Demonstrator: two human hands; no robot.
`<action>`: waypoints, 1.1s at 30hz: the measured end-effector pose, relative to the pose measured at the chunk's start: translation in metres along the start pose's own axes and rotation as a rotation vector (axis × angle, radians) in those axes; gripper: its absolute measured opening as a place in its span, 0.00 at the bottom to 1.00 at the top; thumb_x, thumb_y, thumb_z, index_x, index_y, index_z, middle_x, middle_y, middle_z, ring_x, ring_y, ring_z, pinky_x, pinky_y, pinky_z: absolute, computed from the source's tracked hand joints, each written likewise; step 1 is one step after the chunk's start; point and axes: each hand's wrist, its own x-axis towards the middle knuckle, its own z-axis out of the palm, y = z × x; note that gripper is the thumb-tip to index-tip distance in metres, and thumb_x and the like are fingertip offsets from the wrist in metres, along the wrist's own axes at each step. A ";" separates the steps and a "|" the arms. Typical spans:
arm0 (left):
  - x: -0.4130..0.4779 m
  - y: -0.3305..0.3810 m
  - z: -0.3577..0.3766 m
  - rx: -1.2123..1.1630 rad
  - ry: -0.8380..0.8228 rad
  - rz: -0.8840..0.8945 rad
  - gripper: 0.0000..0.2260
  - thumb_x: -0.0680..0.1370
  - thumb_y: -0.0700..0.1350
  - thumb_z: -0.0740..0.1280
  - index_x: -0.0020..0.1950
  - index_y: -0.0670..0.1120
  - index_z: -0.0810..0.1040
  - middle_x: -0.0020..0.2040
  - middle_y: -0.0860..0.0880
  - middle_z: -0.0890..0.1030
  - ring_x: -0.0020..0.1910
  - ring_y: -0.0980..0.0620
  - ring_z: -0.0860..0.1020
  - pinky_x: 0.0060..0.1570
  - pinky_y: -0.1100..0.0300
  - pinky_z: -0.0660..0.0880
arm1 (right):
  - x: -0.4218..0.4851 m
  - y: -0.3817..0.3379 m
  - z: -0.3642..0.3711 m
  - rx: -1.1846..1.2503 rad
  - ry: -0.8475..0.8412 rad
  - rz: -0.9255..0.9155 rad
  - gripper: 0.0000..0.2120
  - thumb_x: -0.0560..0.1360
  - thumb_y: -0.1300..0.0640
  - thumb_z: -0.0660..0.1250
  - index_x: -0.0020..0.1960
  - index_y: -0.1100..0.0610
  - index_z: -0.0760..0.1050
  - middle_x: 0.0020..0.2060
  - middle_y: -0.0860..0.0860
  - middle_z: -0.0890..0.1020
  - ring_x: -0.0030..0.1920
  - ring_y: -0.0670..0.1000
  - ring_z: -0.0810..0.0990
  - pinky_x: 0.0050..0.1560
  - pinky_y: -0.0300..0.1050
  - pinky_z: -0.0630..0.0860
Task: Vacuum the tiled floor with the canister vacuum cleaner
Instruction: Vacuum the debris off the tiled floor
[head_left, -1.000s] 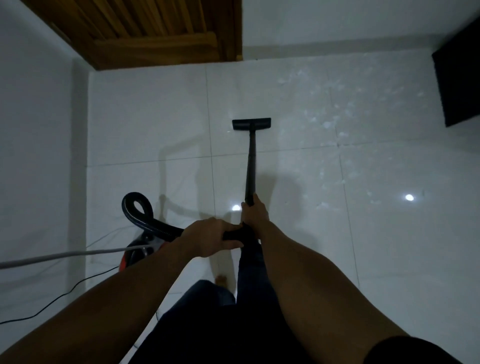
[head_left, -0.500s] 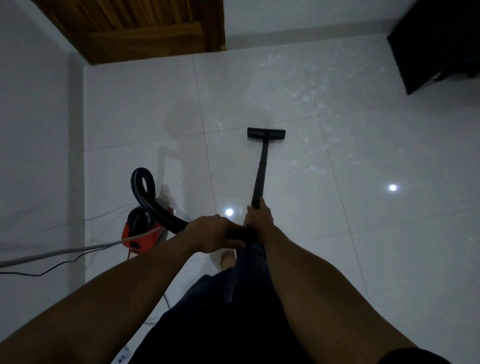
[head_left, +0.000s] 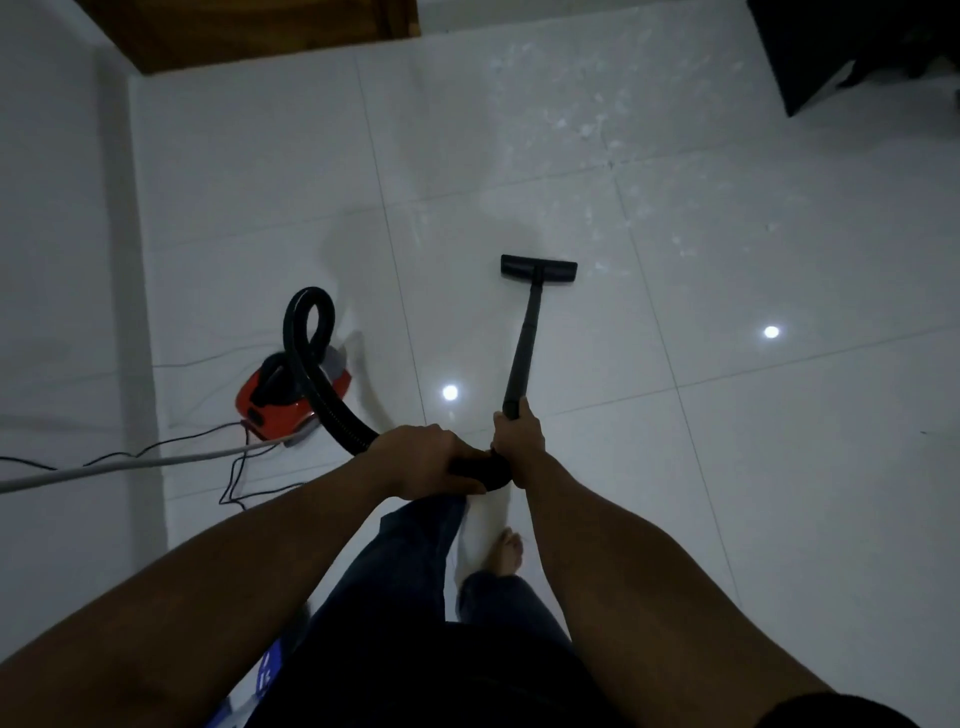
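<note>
A black floor nozzle (head_left: 538, 269) lies flat on the white tiled floor (head_left: 727, 467), ahead of me. Its black wand (head_left: 523, 353) slants back to my right hand (head_left: 517, 441), which grips the wand's lower end. My left hand (head_left: 423, 457) grips the black handle bend just beside it, where the ribbed hose (head_left: 317, 384) joins. The hose loops up and back to the red canister vacuum (head_left: 283, 402), which sits on the floor to my left.
A white wall (head_left: 62, 260) runs along the left. A wooden door (head_left: 249, 31) is at the top left and dark furniture (head_left: 857, 47) at the top right. A black power cord (head_left: 156, 447) and a grey cable (head_left: 104, 470) trail left of the canister. My bare foot (head_left: 508, 553) stands below my hands.
The nozzle has been drawn back toward me and slightly right across the tiles. The red canister has come into fuller view on the left. Both hands keep their grip.
</note>
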 end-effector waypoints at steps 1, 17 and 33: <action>-0.003 0.007 0.005 0.014 0.000 0.009 0.20 0.77 0.65 0.63 0.65 0.57 0.76 0.35 0.58 0.74 0.36 0.56 0.77 0.43 0.53 0.78 | -0.004 0.009 -0.002 0.007 -0.004 -0.001 0.31 0.82 0.52 0.60 0.83 0.48 0.56 0.60 0.59 0.80 0.57 0.62 0.82 0.59 0.61 0.81; 0.015 0.045 0.058 0.055 0.005 0.070 0.28 0.75 0.71 0.58 0.70 0.60 0.72 0.49 0.49 0.80 0.45 0.52 0.78 0.43 0.57 0.72 | -0.017 0.059 -0.043 0.097 -0.089 0.060 0.27 0.83 0.55 0.62 0.80 0.50 0.62 0.56 0.57 0.79 0.57 0.64 0.82 0.59 0.63 0.81; 0.072 -0.008 -0.067 -0.065 0.020 0.024 0.23 0.77 0.66 0.63 0.69 0.59 0.75 0.39 0.56 0.82 0.35 0.58 0.79 0.38 0.60 0.76 | 0.059 -0.078 -0.048 0.058 -0.122 0.060 0.27 0.82 0.56 0.62 0.80 0.55 0.60 0.62 0.59 0.77 0.50 0.57 0.80 0.57 0.59 0.83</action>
